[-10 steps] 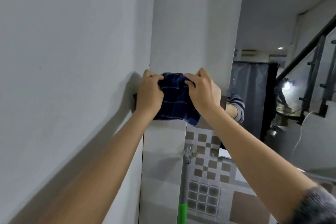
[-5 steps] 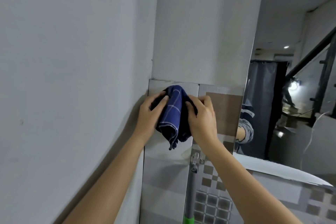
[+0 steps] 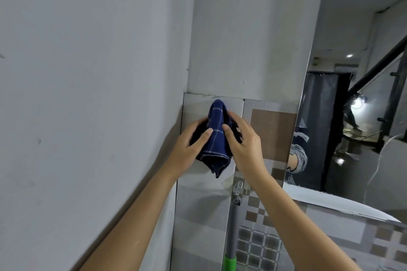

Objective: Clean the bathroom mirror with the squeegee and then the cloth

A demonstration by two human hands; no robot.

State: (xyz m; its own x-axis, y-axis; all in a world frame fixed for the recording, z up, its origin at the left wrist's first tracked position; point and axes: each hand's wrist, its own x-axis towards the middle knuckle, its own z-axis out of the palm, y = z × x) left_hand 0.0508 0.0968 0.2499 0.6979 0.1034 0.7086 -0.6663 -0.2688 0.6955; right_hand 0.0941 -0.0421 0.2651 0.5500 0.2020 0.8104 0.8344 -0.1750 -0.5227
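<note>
A dark blue checked cloth (image 3: 217, 138) is bunched up in front of the tiled wall, its folded corner hanging down. My left hand (image 3: 189, 145) grips its left side, thumb across the front. My right hand (image 3: 244, 145) grips its right side. The mirror (image 3: 352, 116) hangs to the right, reflecting a sleeve, a dark curtain and a staircase. A squeegee with a grey pole (image 3: 233, 226) and a green grip (image 3: 229, 263) hangs from a clear wall hook (image 3: 237, 187) below my hands.
A plain grey wall (image 3: 88, 94) runs close along the left. Grey and brown patterned tiles (image 3: 273, 134) cover the wall under the mirror. A white rim (image 3: 343, 204) shows at the lower right.
The cloth has gone from spread flat between both hands to gathered into a hanging bunch. Both hands have come down the wall and closer together, and the view has tilted up.
</note>
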